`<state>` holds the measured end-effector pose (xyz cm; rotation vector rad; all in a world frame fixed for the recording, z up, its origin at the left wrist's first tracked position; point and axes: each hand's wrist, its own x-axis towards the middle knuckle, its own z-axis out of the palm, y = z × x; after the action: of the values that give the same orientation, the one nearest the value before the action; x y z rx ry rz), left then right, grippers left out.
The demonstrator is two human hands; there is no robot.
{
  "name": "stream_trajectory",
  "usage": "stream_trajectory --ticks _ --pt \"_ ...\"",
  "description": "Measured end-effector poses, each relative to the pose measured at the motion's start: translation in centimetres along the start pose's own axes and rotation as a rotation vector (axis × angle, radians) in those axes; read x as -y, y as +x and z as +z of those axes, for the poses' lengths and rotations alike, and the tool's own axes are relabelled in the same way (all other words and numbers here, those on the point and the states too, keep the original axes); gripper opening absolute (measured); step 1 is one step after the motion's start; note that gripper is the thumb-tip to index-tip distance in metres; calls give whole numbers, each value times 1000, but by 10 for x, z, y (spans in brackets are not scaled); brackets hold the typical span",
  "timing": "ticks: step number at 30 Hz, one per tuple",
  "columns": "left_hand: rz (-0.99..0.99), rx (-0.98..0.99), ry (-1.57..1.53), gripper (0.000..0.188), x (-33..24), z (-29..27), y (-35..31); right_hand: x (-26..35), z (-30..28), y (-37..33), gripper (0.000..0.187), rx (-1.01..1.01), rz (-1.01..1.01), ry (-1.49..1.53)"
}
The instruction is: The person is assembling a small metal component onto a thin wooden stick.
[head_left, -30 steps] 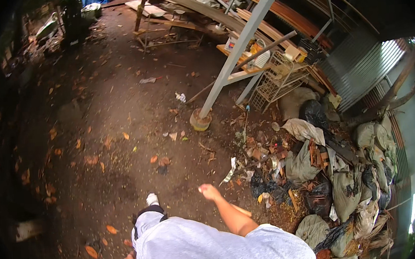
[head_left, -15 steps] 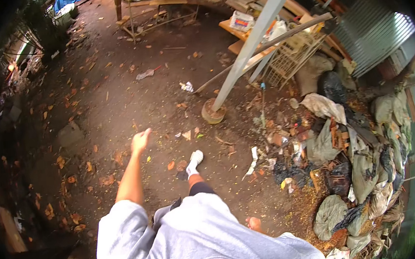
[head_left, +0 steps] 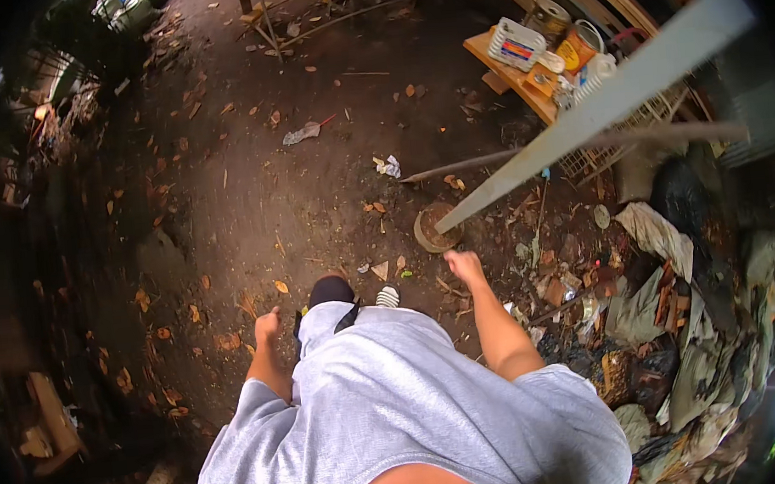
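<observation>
1. Head view, with twelve straight ahead of the person: the left hand (head_left: 269, 326) hangs at ten o'clock, fingers seemingly drawn in. I can't tell from here whether they close on anything. A yellowish leaf (head_left: 281, 287) on the ground shows nearest to it.
2. The right hand (head_left: 465, 266) is out at about half past one, thumb side up, fingers loosely curled. Whether something small is pinched there, I can't tell.
3. Just beyond that hand, at one o'clock, is the round base (head_left: 428, 229) of a grey post (head_left: 580, 119). The post's long axis slants from the base, its upper end pointing toward two.
4. A dark pole (head_left: 709, 129) crosses near the post, its long axis running roughly from nine to three.
5. Farther off at one o'clock, a wooden bench (head_left: 481, 45) bears a white package (head_left: 515, 44) and a couple of cans (head_left: 546, 21).
6. Around two to three o'clock spreads a rubbish heap, a pale sack (head_left: 654, 228) on its near-post side.
7. A striped shoe (head_left: 388, 295) peeks out past the grey shirt (head_left: 390, 380) toward twelve.
</observation>
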<state>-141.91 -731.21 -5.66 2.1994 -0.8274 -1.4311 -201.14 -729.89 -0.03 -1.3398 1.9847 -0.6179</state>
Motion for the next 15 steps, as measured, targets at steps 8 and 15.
stream_trajectory --ticks 8,15 --pt "-382 -47 -268 42 -87 34 48 149 1 249 27 27 188 370" --pt "-261 145 -342 48 -275 38 202 89 40 268 26 162 435 10"
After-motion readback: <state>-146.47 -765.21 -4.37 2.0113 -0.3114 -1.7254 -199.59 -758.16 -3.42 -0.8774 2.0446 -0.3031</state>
